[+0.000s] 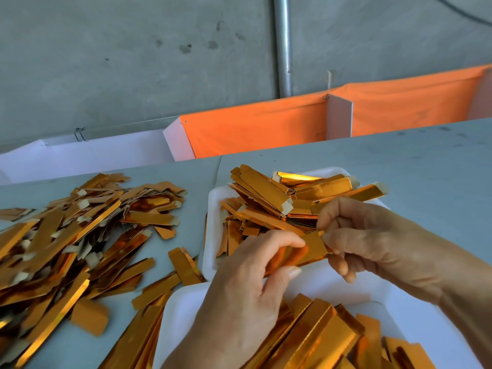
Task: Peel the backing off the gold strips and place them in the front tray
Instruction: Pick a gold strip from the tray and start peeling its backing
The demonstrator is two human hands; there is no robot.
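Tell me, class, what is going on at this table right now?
A person is working on one gold strip, pinching it between the left hand and the right hand above two white trays. The front tray, nearest the person, already holds long gold strips, and the far tray behind it is heaped with more. A large loose pile of gold strips and scraps covers the grey table to the left.

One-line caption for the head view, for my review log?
Both hands, left hand and right hand, pinch a gold strip above two white trays of strips, loose pile alongside.
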